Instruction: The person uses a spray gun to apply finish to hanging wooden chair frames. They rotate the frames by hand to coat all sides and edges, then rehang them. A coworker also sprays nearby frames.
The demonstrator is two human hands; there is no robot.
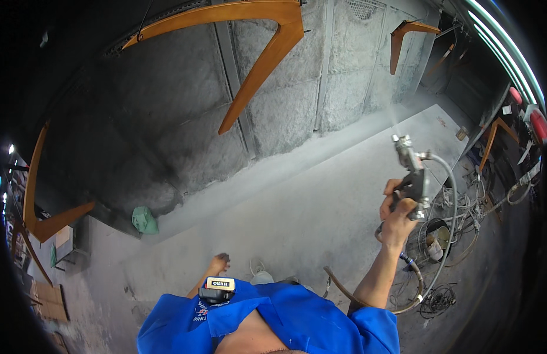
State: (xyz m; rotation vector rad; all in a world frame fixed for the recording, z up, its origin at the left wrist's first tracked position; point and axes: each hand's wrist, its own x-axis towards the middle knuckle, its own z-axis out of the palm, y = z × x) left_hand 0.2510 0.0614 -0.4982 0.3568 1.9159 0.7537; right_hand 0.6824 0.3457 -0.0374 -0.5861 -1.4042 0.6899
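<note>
My right hand [396, 213] is closed around a metal spray gun [413, 180], held out at the right with its nozzle towards the far wall. A pale plume of mist leaves the nozzle. A grey hose [452, 189] loops down from the gun, and a brownish hose [344, 287] curves below my forearm. My left hand [220, 263] hangs low by my body, its dark-stained fingers loosely apart and nothing seen in them. Ahead, an angled brown wooden furniture part [267, 62] hangs from a hook, apart from both hands.
More wooden parts hang at the far right [406, 38], the right side [495, 138] and the left [34, 200]. Dusty panels [279, 94] form the far wall. A green bag [145, 220] lies at its foot. Tangled hoses and a bucket [434, 242] occupy the right floor.
</note>
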